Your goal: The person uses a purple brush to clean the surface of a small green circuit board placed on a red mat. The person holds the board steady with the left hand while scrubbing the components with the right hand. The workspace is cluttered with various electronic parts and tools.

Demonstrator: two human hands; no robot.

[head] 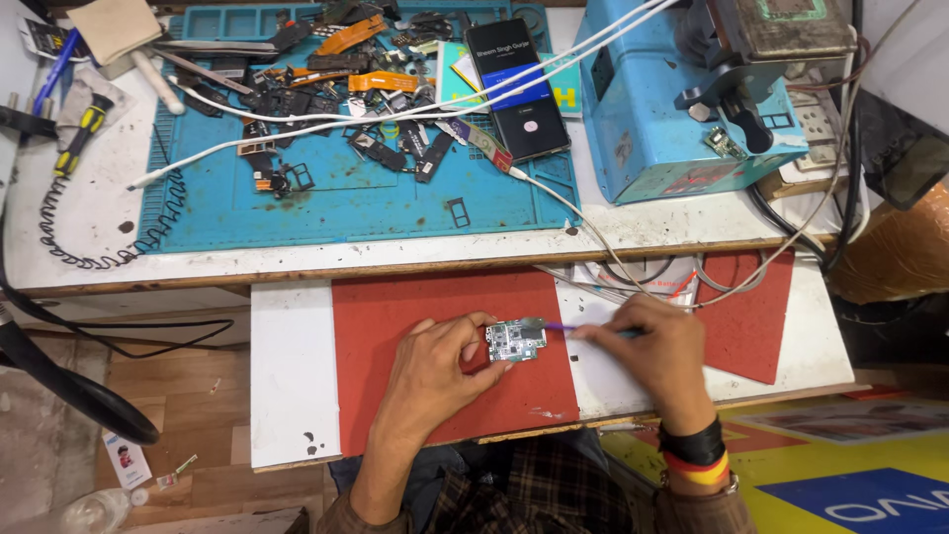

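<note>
My left hand (440,366) pinches a small green-and-silver circuit board (515,340) over a red mat (435,307) on a pull-out white shelf (287,376). My right hand (652,351) grips a thin purple-tipped tool (556,327), like a small brush, whose tip touches the board's right edge. Wristbands in black, red and yellow sit on my right wrist.
Above lies a blue work mat (336,198) strewn with several phone parts and flex cables. A smartphone (517,87) with a lit screen rests near a blue machine (682,109). White cables (554,198), a screwdriver (79,133) and a coiled spring (89,252) lie around.
</note>
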